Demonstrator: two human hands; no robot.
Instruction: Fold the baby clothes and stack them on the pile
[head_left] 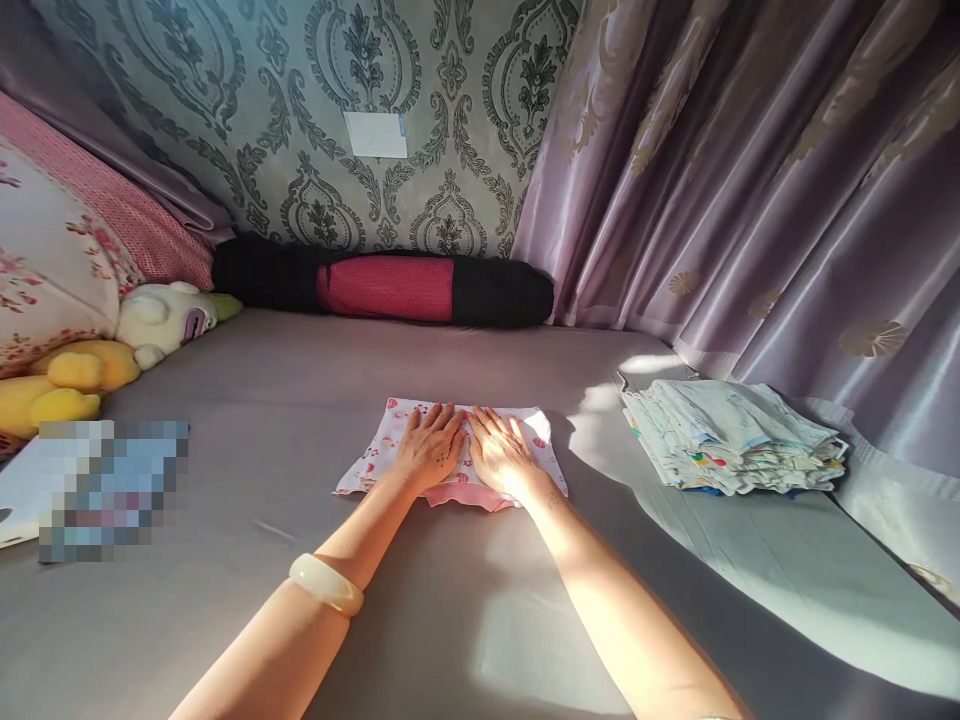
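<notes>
A white cloth garment with a red and pink print [379, 455] lies spread on the grey bed sheet [300, 600], and a pink ruffled edge shows at its near side. My left hand [431, 445] presses flat on its middle, fingers stretched forward. Beside it, almost touching, my right hand [499, 450] also lies flat on the cloth with its fingers out. Neither hand grips the fabric. Parts of the garment under the palms are hidden. A pale bangle [326, 584] circles my left forearm.
To the right sits a stack of folded white cloths [739, 435] by the purple curtain [750, 200]. A black and red roll [386, 287] lies along the wall. Plush toys [165, 318] and a white board [45, 480] with a blurred item are at left.
</notes>
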